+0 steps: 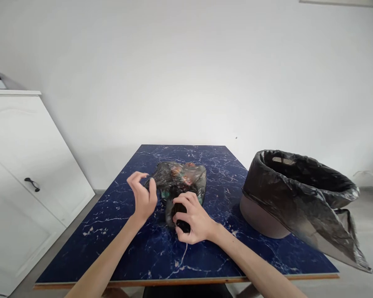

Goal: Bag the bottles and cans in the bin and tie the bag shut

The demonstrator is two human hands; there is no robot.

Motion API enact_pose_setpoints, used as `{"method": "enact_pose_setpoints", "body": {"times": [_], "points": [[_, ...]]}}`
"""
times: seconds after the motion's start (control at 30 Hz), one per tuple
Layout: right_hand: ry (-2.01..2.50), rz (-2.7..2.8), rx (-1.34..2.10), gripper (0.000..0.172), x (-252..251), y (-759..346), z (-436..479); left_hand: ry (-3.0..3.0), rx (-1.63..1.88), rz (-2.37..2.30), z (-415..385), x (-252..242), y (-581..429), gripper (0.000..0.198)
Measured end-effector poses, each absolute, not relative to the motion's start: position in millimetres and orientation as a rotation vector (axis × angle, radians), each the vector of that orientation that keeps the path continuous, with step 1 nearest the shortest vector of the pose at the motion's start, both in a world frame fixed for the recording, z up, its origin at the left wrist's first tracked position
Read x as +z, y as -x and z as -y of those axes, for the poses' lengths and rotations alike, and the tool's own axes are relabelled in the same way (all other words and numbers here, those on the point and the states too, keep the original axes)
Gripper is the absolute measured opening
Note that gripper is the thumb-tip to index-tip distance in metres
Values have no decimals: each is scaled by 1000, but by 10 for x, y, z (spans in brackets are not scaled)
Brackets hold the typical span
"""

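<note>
A thin, see-through black plastic bag (191, 176) lies crumpled on the blue marbled table, with reddish and greenish items showing dimly through it. At its left side, my left hand (144, 196) is raised with thumb and fingers curled, pinching the bag's edge. My right hand (192, 219) is curled at the near end of the bag, its fingers gripping a dark bunched part. What lies under the right palm is hidden.
A brownish bin (262, 219) lined with a black bag (276, 186) stands at the table's right, the liner's loose end hanging over the edge. A white cabinet (27, 165) is at the left. Behind the blue table (127, 256) is a white wall.
</note>
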State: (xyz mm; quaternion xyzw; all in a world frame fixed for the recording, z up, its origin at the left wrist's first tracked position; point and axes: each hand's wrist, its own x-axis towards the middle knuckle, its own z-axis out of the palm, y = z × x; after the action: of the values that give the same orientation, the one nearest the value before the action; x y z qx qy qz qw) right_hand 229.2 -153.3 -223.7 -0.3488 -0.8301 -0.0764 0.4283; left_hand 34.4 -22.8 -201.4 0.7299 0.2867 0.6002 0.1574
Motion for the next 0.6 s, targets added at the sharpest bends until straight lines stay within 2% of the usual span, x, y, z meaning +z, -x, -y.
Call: {"method": "enact_pose_setpoints", "body": {"times": [0.07,0.13,0.23,0.3,0.47,0.6], "points": [[798,2128,-201,14,-2247,-2207,1538,-2300,1598,-663,415,-2040,-280,19],[787,2160,-203,18,-2293,-2152,1521,-2588,1303,-444,556,-2040,-247,11],[867,2202,-234,17,-2366,-2152,1488,-2870,914,-306,634,-2014,-237,28],[965,2239,-260,19,-2384,-2194,1475,-2908,846,-389,609,-2012,-227,35],[1204,2212,-324,47,-2379,-2343,1440,-3005,599,-615,482,-2106,-167,43],[1422,2138,-376,45,-2412,-2449,1397,-3013,405,-956,435,-2173,-158,40]]}}
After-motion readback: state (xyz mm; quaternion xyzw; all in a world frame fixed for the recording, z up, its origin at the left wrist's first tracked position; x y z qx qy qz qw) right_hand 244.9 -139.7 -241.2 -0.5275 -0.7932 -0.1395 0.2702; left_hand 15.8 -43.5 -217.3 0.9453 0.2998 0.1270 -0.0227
